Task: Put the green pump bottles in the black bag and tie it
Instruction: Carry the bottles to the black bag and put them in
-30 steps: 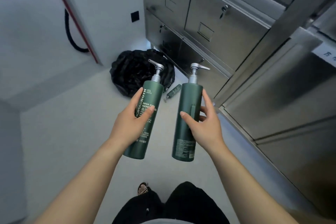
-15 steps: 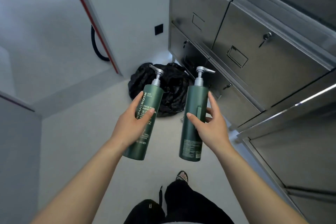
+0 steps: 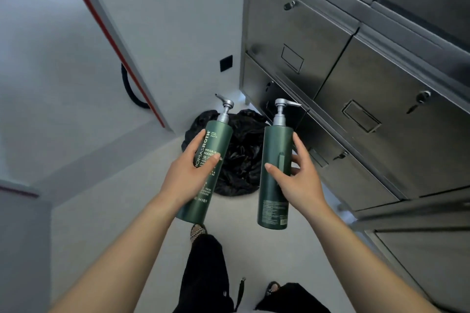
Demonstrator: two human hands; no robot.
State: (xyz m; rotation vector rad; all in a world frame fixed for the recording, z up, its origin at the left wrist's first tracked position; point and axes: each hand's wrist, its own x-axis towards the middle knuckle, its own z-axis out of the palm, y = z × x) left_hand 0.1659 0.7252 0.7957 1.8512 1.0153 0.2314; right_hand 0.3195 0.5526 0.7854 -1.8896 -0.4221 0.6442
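Item: two green pump bottles, both held upright off the floor (image 3: 101,211), pump heads silver. Left bottle (image 3: 220,138): gripped at mid-body by the left hand (image 3: 189,173), fingers wrapped round it, thumb across the white lettering, body tilted slightly with its base toward the person. Right bottle (image 3: 274,150): held by the right hand (image 3: 297,180), thumb on the near face, fingers curled behind, spout pointing right. The bottles are apart, side by side. Black bag (image 3: 244,160): crumpled on the floor in the corner, seen between and behind the bottles, beside the steel cabinet (image 3: 330,71) with keyed doors. Also present: black hose (image 3: 129,89) by the red-edged wall, dark square wall plate (image 3: 225,63), black trousers (image 3: 206,274), sandal (image 3: 197,230).
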